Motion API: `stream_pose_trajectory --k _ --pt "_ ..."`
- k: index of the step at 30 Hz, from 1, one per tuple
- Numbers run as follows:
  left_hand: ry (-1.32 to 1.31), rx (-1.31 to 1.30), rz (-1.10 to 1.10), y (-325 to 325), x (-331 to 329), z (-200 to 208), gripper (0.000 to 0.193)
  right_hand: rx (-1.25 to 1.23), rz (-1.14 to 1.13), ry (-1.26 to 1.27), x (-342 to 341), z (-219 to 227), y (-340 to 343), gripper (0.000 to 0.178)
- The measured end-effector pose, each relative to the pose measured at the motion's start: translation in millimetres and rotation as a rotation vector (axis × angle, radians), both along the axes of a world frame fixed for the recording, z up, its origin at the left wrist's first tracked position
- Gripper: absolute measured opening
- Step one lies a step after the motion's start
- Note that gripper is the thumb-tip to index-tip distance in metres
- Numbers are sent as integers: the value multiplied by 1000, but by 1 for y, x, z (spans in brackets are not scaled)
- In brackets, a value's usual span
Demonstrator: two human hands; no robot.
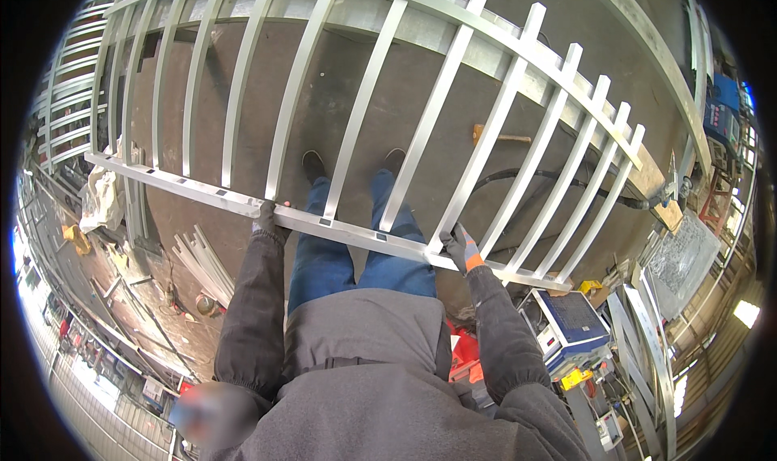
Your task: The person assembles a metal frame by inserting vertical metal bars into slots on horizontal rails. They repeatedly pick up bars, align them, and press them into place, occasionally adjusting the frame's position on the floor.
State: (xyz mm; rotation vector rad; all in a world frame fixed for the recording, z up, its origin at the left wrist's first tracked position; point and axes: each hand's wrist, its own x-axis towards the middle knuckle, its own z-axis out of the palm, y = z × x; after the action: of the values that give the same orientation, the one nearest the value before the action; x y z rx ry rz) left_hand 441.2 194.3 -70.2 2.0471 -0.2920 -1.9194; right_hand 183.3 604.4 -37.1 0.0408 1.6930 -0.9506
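Note:
A pale metal railing (352,230) with several upright bars spans the view in front of my legs. Its near rail slants from the far left down to the lower right, with small dark square marks along it. My left hand (269,216), in a dark glove, is closed around this rail near the foot of one bar; the rail hides part of its fingers. Farther right, my right hand (463,248), in a grey glove with an orange patch, grips the railing where a bar meets the near rail. The far side of the railing lies over a long flat metal beam (429,30).
A wooden-handled hammer (506,137) lies on the floor beyond the bars. A dark hose (558,175) curves toward the right. A blue and white machine (571,323) stands beside my right arm. Loose metal strips (204,263) lie at left, below another barred panel (69,109).

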Motion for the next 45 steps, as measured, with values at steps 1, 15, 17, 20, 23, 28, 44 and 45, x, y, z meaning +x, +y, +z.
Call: stream_pose_trajectory --k 1,15,17,20,23,28,44,45 --pt "7 -1 -1 0 0 0 24 1 52 64 3 -3 3 55" --pt "91 -19 13 3 7 -8 27 172 -178 863 -22 52 -59 18" --pt "36 -11 -5 2 2 -5 25 171 -51 635 -6 46 -104 31" --pt "48 7 -18 3 -2 0 25 272 108 285 12 19 -156 53" --pt "39 -11 5 2 -2 1 26 91 -2 28 33 7 -167 53" --pt "61 -39 -5 4 3 -16 34 27 5 167 46 9 -154 53" --pt "76 -34 -67 2 0 -2 38 123 52 -17 43 -10 -147 57" --pt "56 -21 -69 3 1 -2 38 70 41 -8 43 -10 -147 57"
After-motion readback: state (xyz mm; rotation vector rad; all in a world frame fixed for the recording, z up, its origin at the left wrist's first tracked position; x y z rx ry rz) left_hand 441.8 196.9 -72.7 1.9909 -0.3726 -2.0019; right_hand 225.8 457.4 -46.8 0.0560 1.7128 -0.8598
